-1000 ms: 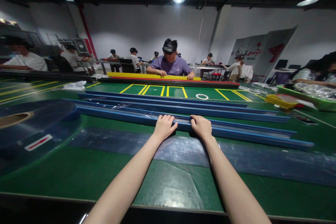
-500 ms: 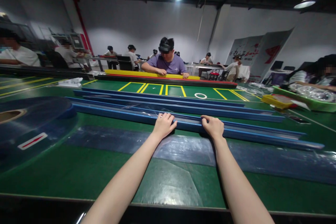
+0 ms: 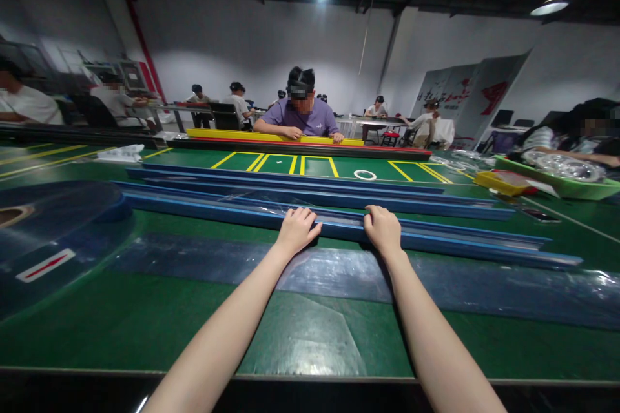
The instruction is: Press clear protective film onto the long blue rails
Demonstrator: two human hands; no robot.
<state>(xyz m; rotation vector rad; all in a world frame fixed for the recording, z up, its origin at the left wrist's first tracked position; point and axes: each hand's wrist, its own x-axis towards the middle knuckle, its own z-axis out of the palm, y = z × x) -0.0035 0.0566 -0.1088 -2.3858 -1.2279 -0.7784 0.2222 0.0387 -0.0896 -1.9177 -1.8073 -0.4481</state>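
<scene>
A long blue rail [image 3: 203, 211] lies across the green table [image 3: 145, 316], with clear film over it. My left hand [image 3: 296, 230] rests on the rail near its middle, fingers curled over its top edge. My right hand [image 3: 382, 231] grips the same rail a little to the right, fingers bent over it. A strip of clear film [image 3: 465, 287] lies flat on the table just in front of both hands. More blue rails [image 3: 290, 186] lie parallel behind the one I hold.
A big roll of blue film [image 3: 53, 232] sits at the left. Across the table a person in a purple shirt [image 3: 303, 121] handles a yellow and red rail [image 3: 271, 137]. A white ring [image 3: 365, 175], a yellow tray [image 3: 501, 183] and a green tray [image 3: 562, 182] lie at the right.
My right hand slid out to the right along the rail, then came partly back. The left hand stayed in place. My view has drifted slightly.
</scene>
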